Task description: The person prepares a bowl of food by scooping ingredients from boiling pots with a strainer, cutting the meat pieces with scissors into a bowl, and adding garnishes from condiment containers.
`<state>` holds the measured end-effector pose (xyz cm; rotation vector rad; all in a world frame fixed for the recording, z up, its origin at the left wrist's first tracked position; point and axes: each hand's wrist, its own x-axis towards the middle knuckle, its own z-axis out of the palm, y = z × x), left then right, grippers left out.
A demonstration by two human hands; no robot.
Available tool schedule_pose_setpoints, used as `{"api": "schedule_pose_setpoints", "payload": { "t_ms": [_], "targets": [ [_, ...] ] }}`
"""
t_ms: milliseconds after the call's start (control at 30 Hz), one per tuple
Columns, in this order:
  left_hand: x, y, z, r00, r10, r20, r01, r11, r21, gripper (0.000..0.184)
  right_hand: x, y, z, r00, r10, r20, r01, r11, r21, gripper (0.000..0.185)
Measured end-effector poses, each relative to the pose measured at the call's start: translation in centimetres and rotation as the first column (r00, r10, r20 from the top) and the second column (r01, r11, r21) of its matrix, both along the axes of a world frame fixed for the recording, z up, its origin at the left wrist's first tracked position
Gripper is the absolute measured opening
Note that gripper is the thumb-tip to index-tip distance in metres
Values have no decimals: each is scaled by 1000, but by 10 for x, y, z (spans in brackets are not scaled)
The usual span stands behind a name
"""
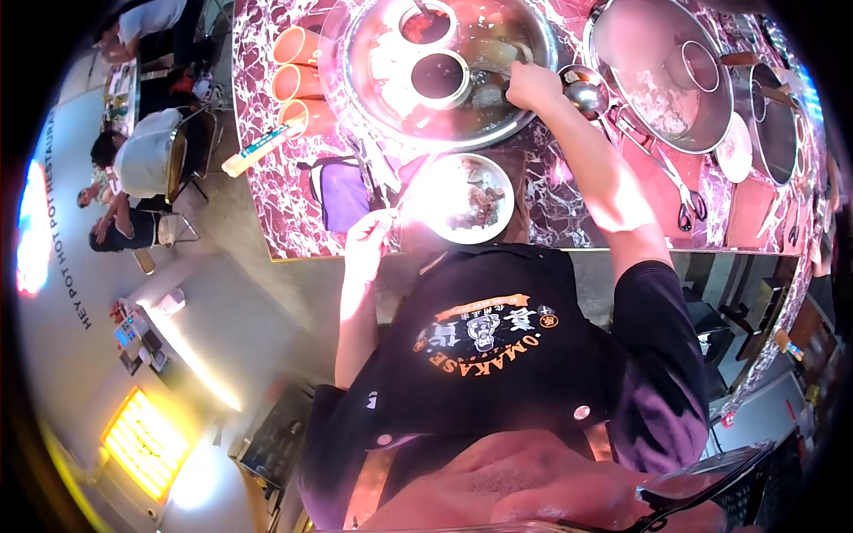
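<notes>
My right hand (533,87) is closed, reaching over the right side of a large round metal pot (355,98). It grips a metal utensil whose far end is in the broth; its kind cannot be made out. Two small round containers stand in the pot: one with red contents (426,27), one with dark liquid (440,75). My left hand (369,233) is low, left of a white bowl (509,200), its fingertips pinched together. Whatever they hold, if anything, is lost in glare. Pieces of food lie in the bowl.
Several orange cups (293,82), a brush (253,153) and a purple pouch (345,195) are on the left. A ladle (586,93), scissors (689,209), a large basin (724,115) and a metal pot (773,133) are on the right. People (147,151) sit at far left.
</notes>
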<state>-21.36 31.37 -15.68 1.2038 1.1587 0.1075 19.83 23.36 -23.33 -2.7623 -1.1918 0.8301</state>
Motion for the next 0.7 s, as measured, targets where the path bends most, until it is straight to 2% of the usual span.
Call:
{"api": "schedule_pose_setpoints", "payload": {
  "t_ms": [67, 300, 467, 600, 700],
  "targets": [
    [3, -3, 7, 1000, 6, 0, -6, 1000, 7, 19, -2, 0, -18, 999, -22, 24, 20, 998, 59, 32],
    [-2, -7, -4, 1000, 6, -6, -6, 1000, 13, 17, -5, -8, -29, 997, -61, 48, 50, 976, 211, 24],
    [6, -10, -1, 999, -21, -26, 23, 998, 66, 18, -5, -9, -25, 997, -54, 49, 42, 975, 220, 26],
    [9, -9, 0, 1000, -17, -22, 18, 999, 39, 18, -4, -15, -9, 997, -67, 43, 55, 970, 237, 30],
    [10, -8, 1, 999, -13, -34, 14, 999, 36, 18, 11, -21, 15, 1000, -16, -8, 17, 990, 137, 32]
  ]
}}
